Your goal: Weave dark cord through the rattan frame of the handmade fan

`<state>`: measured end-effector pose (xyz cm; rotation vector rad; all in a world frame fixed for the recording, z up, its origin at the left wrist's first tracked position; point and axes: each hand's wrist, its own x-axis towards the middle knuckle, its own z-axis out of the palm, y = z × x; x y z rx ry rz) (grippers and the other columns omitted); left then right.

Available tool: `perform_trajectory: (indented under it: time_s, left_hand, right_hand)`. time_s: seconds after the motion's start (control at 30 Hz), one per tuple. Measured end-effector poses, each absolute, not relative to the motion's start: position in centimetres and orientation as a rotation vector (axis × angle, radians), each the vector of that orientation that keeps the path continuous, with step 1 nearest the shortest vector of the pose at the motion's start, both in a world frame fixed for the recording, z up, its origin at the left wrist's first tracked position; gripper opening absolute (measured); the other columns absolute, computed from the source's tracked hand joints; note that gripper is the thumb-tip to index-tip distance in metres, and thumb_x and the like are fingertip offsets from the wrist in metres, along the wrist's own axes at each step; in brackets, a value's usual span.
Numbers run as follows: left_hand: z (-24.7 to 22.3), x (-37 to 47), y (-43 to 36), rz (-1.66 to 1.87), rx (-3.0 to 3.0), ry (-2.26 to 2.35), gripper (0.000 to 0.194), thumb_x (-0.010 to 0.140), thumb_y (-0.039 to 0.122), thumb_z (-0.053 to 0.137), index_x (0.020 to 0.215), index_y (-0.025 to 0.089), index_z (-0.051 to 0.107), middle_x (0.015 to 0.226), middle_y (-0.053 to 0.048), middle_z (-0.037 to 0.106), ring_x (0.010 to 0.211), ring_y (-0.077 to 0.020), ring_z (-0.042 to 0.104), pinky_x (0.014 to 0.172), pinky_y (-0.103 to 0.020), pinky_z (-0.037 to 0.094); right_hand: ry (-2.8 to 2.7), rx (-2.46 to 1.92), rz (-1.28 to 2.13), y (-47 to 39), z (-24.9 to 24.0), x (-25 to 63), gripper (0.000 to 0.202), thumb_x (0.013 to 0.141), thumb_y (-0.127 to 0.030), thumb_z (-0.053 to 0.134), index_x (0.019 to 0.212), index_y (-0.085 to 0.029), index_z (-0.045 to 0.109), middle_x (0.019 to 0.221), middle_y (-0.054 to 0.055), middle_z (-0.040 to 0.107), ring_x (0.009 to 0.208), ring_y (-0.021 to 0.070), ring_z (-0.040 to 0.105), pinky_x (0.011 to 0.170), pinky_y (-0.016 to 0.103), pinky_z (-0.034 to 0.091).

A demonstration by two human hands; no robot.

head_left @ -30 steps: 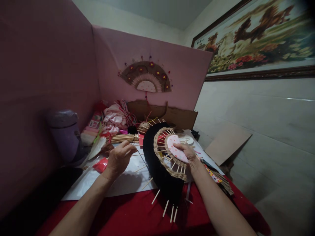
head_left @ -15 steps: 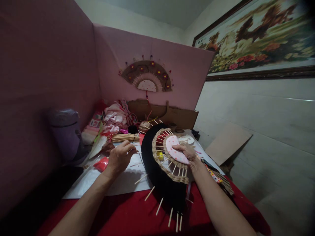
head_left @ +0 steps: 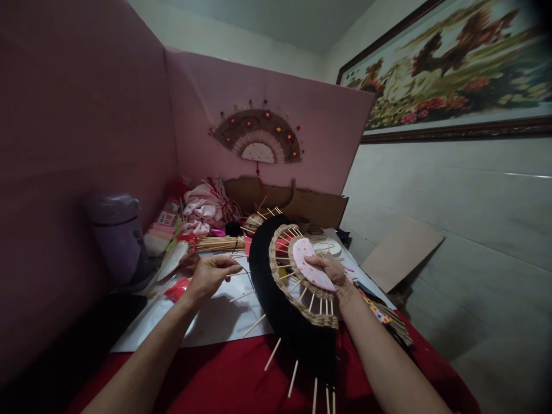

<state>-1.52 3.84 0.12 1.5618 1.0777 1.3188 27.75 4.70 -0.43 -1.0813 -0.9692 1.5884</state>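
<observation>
My right hand (head_left: pixel 328 270) grips the coarse-braided, stick-ribbed arched fan (head_left: pixel 276 310), bulging leftward, long axis far-to-near, my left hand (head_left: pixel 211 277) pinching black thread (head_left: pixel 245 269).

The left forearm (head_left: pixel 161 336) slants up and rightward from the lower edge; the right forearm (head_left: pixel 375 342) slants up and leftward. Both are bare. The left hand (head_left: pixel 211 275) shows its back, its fingers (head_left: pixel 227 265) bent and pinched together at the tips, pointing right. The right hand (head_left: pixel 332 271) is closed in a grip, thumb (head_left: pixel 315 260) on top, pointing left. The hands are well apart, roughly level.
</observation>
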Motion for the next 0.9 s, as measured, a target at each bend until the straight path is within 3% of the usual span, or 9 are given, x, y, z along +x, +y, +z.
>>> perform_trajectory:
  time_s: [0.5, 0.73, 0.9]
  left_hand:
    - [-0.2, -2.1, 4.1, 1.482, 1.545, 1.244, 0.026, 0.056, 0.037, 0.072, 0.066, 0.013, 0.07, 0.053, -0.002, 0.062, 0.048, -0.0104, 0.049, 0.046, -0.022, 0.039]
    - [-0.3, -2.5, 3.8, 1.519, 2.001, 1.45, 0.023, 0.067, 0.041, 0.065, 0.071, 0.019, 0.069, 0.067, -0.002, 0.067, 0.062, -0.0144, 0.058, 0.057, -0.023, 0.041]
    - [-0.1, -2.6, 3.5, 1.509, 2.255, 1.491, 0.021, 0.07, 0.04, 0.064, 0.066, 0.02, 0.065, 0.065, -0.001, 0.064, 0.06, -0.0128, 0.056, 0.057, -0.023, 0.04]
  right_hand:
    - [-0.849, -1.033, 1.798, 3.9, 0.1, 27.5, 0.02, 0.074, -0.013, 0.051, 0.089, -0.006, 0.062, 0.065, 0.01, 0.07, 0.054, 0.0169, 0.066, 0.054, 0.025, 0.053]
    - [-0.944, -1.116, 1.812, 4.8, -1.0, 28.1, 0.019, 0.072, -0.016, 0.056, 0.086, -0.004, 0.062, 0.066, 0.012, 0.069, 0.055, 0.0175, 0.066, 0.053, 0.025, 0.053]
    - [-0.987, -1.125, 1.779, 4.7, -0.9, 28.2, 0.016, 0.068, -0.015, 0.06, 0.08, -0.006, 0.063, 0.064, 0.01, 0.069, 0.055, 0.0174, 0.066, 0.054, 0.025, 0.053]
